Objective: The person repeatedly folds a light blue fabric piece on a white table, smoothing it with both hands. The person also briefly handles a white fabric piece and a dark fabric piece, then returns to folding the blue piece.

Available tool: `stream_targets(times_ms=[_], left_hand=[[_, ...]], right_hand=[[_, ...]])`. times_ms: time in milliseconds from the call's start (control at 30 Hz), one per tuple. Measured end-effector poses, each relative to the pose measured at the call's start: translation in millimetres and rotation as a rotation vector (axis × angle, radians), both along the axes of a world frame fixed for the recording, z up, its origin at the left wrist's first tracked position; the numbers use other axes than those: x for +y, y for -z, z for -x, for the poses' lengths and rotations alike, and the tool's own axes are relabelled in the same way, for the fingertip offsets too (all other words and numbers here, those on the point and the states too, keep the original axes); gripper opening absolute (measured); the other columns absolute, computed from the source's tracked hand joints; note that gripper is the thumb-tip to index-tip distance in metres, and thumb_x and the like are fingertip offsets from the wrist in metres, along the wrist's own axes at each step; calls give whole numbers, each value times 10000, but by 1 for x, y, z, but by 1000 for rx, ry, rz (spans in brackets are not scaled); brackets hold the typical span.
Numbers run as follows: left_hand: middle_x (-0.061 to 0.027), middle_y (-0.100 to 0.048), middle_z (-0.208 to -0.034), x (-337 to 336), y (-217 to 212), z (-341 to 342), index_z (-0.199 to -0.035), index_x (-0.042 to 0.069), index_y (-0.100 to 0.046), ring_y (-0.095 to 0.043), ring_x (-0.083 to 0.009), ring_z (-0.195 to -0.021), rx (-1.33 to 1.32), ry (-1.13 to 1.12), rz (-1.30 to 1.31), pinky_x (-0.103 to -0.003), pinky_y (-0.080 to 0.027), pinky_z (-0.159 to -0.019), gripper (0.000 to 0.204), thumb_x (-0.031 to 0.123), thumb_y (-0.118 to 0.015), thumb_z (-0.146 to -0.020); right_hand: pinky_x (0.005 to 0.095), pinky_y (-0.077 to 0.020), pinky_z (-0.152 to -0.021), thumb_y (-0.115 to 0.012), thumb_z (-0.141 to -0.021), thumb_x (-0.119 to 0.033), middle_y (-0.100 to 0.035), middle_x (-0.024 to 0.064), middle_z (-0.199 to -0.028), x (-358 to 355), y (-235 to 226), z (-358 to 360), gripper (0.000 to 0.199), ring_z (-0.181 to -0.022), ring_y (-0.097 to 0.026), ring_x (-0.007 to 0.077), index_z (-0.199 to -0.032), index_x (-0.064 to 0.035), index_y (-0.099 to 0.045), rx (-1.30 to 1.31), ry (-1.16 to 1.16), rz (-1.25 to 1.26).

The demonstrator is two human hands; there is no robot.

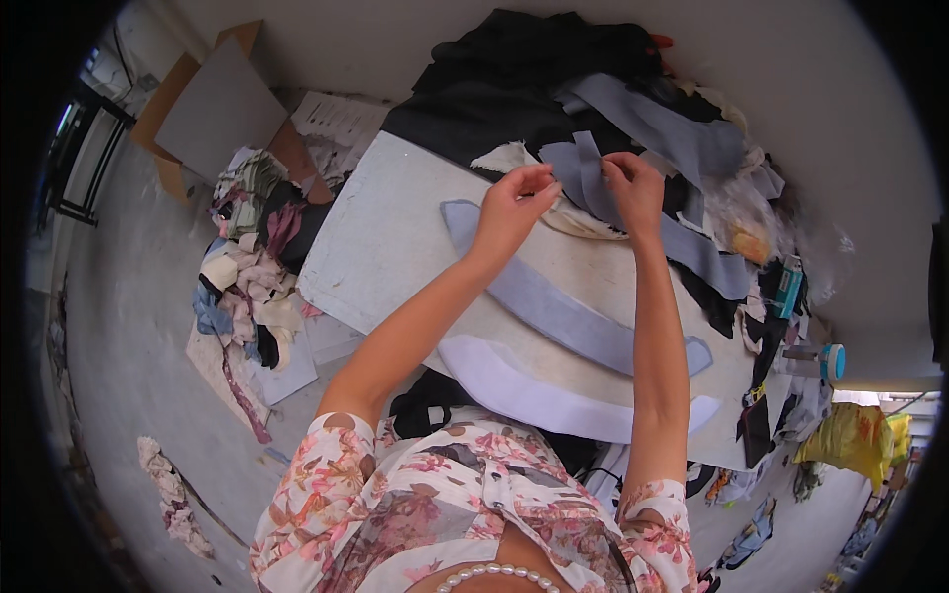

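Observation:
Both my hands are over the far part of a pale board. My right hand has its thumb and fingers pinched at the edge of a narrow grey-blue fabric strip. Just left of it, my left hand curls its fingers together near the strip; what lies between its fingertips is too small to make out. Beneath the hands is a cream fabric piece. Nearer me lie a curved blue-grey fabric strip, partly covered by my right forearm, and a curved pale lavender strip.
Black cloth and grey-blue fabric are heaped at the far side against a wall. Scrap piles and an open cardboard box stand left of the board. A dark phone-like object rests at its right edge.

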State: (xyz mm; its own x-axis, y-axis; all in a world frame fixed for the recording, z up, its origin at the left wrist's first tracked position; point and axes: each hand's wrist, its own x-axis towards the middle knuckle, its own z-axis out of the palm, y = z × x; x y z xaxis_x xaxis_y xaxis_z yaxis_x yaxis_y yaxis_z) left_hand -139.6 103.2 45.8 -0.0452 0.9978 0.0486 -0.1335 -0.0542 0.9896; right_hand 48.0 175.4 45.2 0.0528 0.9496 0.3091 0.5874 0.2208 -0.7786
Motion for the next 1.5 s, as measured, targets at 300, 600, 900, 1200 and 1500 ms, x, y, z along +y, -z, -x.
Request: stream_targets(times_ms=[300,600,900,1200,1500], left_hand=[[-67,-651,-1008,33,-18,-53,-1083,32,-606,-647,-150,-909,-545,158,290,-293,-560,-721,235,215,-644,-939],[-30,-679,-861,40,-44,-65,-995,-9,-693,-618,-90,-717,-59,196,-72,-246,-529,-594,226,195,-702,-899],[-65,-692,-892,28,-76,-104,-1016,-36,-670,-660,-131,-687,-302,358,-133,-275,-586,-576,251,190,-689,-909],[-70,-667,-834,-55,-54,17,-999,-38,-644,-628,-115,-606,-122,365,148,-242,-521,-506,255,169,-720,-873],[-54,-657,-692,-75,0,97,-935,-26,-646,-577,-83,-478,166,45,303,-191,-444,-420,213,172,-710,-887]], right_hand=[[293,-486,-809,-611,-799,-52,-668,65,-982,-42,-44,-8,247,-885,-631,182,-1040,-47,-664,21,-127,-214],[293,-434,-897,-560,-742,-132,-603,39,-1065,-47,-48,-110,419,-998,-551,140,-1145,-28,-604,63,-406,343],[205,-437,-646,-708,-824,-167,-607,-14,-802,-155,-122,-260,185,-727,-551,53,-929,-44,-619,-133,46,238],[165,-307,-568,-759,-756,-141,-532,-78,-723,-263,-108,-147,207,-640,-431,2,-855,-85,-586,105,-93,477],[194,-349,-579,-756,-769,-62,-548,-52,-656,-239,-22,-59,211,-625,-427,27,-858,-51,-564,259,-247,697]])
